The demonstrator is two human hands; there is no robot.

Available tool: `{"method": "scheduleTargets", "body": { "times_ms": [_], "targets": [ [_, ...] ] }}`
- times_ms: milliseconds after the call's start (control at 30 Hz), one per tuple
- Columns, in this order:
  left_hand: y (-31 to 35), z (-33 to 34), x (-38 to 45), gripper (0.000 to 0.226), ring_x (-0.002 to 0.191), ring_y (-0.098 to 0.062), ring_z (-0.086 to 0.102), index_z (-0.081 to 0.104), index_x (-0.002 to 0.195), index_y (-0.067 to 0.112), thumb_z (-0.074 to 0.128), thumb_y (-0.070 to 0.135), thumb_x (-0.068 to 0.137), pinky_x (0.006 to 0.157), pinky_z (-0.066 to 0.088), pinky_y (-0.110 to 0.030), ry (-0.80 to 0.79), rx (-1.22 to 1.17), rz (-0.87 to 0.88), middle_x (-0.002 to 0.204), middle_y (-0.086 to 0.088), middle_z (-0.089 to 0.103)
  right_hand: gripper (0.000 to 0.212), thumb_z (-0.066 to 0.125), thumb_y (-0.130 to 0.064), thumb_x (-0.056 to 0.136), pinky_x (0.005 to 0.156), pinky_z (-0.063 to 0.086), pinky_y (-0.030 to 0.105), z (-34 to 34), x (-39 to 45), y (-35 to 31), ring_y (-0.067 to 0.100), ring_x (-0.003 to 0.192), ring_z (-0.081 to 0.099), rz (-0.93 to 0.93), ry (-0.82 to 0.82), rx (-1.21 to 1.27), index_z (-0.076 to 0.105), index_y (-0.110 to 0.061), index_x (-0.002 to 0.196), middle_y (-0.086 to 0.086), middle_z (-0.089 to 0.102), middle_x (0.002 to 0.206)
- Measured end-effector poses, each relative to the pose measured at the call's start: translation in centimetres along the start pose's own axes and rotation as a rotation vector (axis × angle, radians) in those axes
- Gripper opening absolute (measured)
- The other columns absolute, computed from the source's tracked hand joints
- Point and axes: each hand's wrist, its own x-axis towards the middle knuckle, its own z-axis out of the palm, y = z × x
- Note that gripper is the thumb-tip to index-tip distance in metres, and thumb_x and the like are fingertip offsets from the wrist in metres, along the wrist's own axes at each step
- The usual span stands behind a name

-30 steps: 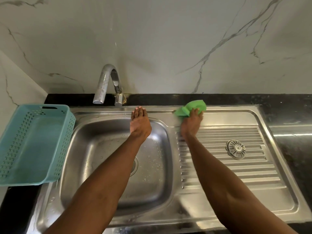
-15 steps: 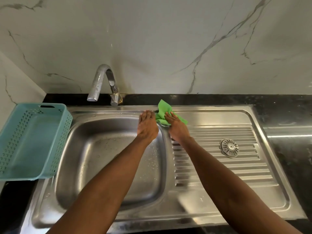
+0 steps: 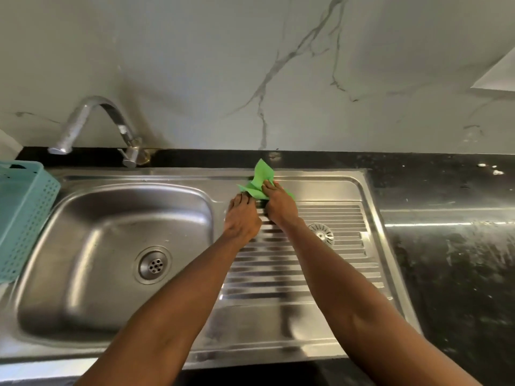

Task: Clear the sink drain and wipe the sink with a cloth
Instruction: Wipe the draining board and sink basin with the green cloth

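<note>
Green cloth [image 3: 260, 181] at the far end of the drain board [image 3: 301, 263], at 12 o'clock from both hands, bunched up with one corner poking up toward the black counter [image 3: 446, 246]. Right hand [image 3: 280, 206] on top of it, fingers bent down and pinching the cloth against the steel. Left hand [image 3: 242, 218] just beside it at 9 o'clock, fingers lying close together and mostly straight, tips touching the near edge of the cloth (hard to tell if pinching or just pressing). Both hands nearly touching each other.

Sink bowl [image 3: 83, 274] at 9 o'clock from the hands, with the round drain hole [image 3: 154, 265] in its floor, well apart from the cloth. Little round strainer [image 3: 321, 234] on the ridged board at 4 o'clock from the right hand, near the wrist. Raised rim of the sink just past the cloth at 12 o'clock, then the black counter strip and the marble wall [image 3: 250, 65]. Tap [image 3: 94, 121] at 10 o'clock, far from the hands. Blue basket [image 3: 19, 218] at the left edge. Open ridged steel toward 6 o'clock, under the arms, and more toward 3 o'clock.
</note>
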Motion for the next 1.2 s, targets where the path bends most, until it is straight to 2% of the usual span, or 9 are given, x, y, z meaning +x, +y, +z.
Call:
{"method": "scheduleTargets", "body": {
  "times_ms": [200, 300, 367, 533, 700, 833, 933, 1033, 1200],
  "targets": [
    [7.9, 1.8, 0.6, 0.06, 0.139, -0.027, 0.028, 0.036, 0.143, 0.006, 0.046, 0.011, 0.084, 0.118, 0.019, -0.039, -0.034, -0.011, 0.094, 0.151, -0.012, 0.035, 0.055, 0.042, -0.001, 0.085, 0.111, 0.034, 0.039, -4.7, -2.1, 9.3, 0.027, 0.142, 0.03, 0.114, 0.045, -0.079, 0.049, -0.012, 0.138, 0.001, 0.041, 0.15],
    [10.3, 3.0, 0.7, 0.059, 0.144, -0.028, 0.02, 0.034, 0.145, 0.005, 0.049, 0.011, 0.088, 0.119, 0.016, -0.04, -0.062, 0.001, 0.084, 0.155, -0.015, 0.026, 0.053, 0.032, -0.012, 0.083, 0.11, 0.035, 0.04, -7.7, -3.8, 15.6, 0.035, 0.134, 0.037, 0.195, 0.088, -0.179, 0.057, -0.005, 0.128, 0.009, 0.052, 0.141],
    [11.0, 3.5, 0.6, 0.057, 0.145, -0.03, 0.018, 0.036, 0.144, 0.005, 0.051, 0.013, 0.089, 0.119, 0.016, -0.042, -0.049, 0.008, 0.066, 0.156, -0.016, 0.024, 0.051, 0.03, -0.013, 0.083, 0.11, 0.035, 0.042, -9.1, -4.7, 18.7, 0.038, 0.135, 0.033, 0.252, 0.075, -0.216, 0.058, -0.005, 0.125, 0.009, 0.053, 0.139],
    [11.3, 4.0, 0.4, 0.055, 0.145, -0.031, 0.019, 0.038, 0.143, 0.006, 0.053, 0.012, 0.091, 0.119, 0.018, -0.042, -0.035, -0.01, 0.055, 0.156, -0.016, 0.024, 0.042, 0.043, -0.005, 0.089, 0.118, 0.019, 0.043, -8.2, -5.3, 18.0, 0.038, 0.139, 0.028, 0.274, 0.11, -0.25, 0.052, 0.005, 0.128, 0.019, 0.05, 0.138],
    [10.8, 4.4, -1.0, 0.061, 0.144, -0.029, 0.02, 0.032, 0.145, 0.004, 0.055, 0.011, 0.09, 0.119, 0.019, -0.042, -0.035, -0.04, 0.088, 0.155, -0.015, 0.027, 0.053, 0.045, 0.002, 0.084, 0.117, 0.024, 0.041, -8.2, -9.2, 19.3, 0.035, 0.142, 0.025, 0.157, 0.082, -0.236, 0.044, 0.003, 0.136, 0.016, 0.042, 0.147],
    [10.4, 4.7, -2.6, 0.057, 0.145, -0.027, 0.021, 0.034, 0.144, 0.003, 0.049, 0.004, 0.09, 0.118, 0.021, -0.042, -0.004, -0.093, 0.072, 0.154, -0.014, 0.029, 0.054, 0.046, 0.002, 0.082, 0.119, 0.014, 0.037, -7.8, -12.2, 19.0, 0.038, 0.141, 0.026, 0.114, 0.096, -0.267, 0.044, 0.007, 0.136, 0.021, 0.045, 0.143],
    [10.0, 5.1, -4.1, 0.055, 0.144, -0.027, 0.021, 0.036, 0.142, 0.001, 0.046, -0.002, 0.088, 0.118, 0.021, -0.04, 0.016, -0.096, 0.057, 0.154, -0.015, 0.03, 0.058, 0.05, -0.001, 0.079, 0.119, 0.014, 0.036, -7.5, -14.2, 18.5, 0.039, 0.139, 0.028, 0.126, 0.075, -0.261, 0.043, 0.009, 0.135, 0.022, 0.045, 0.142],
    [9.9, 5.6, -5.9, 0.058, 0.145, -0.029, 0.02, 0.033, 0.143, -0.002, 0.043, -0.006, 0.086, 0.119, 0.018, -0.039, 0.026, -0.094, 0.056, 0.154, -0.018, 0.028, 0.059, 0.05, -0.003, 0.081, 0.118, 0.019, 0.037, -6.9, -16.5, 18.2, 0.034, 0.141, 0.026, 0.181, 0.075, -0.211, 0.04, 0.004, 0.139, 0.017, 0.043, 0.146],
    [9.9, 5.9, -8.8, 0.055, 0.144, -0.03, 0.021, 0.038, 0.139, -0.003, 0.043, -0.005, 0.085, 0.119, 0.018, -0.04, 0.018, -0.09, 0.062, 0.153, -0.02, 0.029, 0.062, 0.048, 0.0, 0.078, 0.12, 0.017, 0.036, -5.5, -21.2, 17.5, 0.033, 0.142, 0.026, 0.227, 0.106, -0.151, 0.041, 0.003, 0.14, 0.017, 0.043, 0.146]
  ]
}}
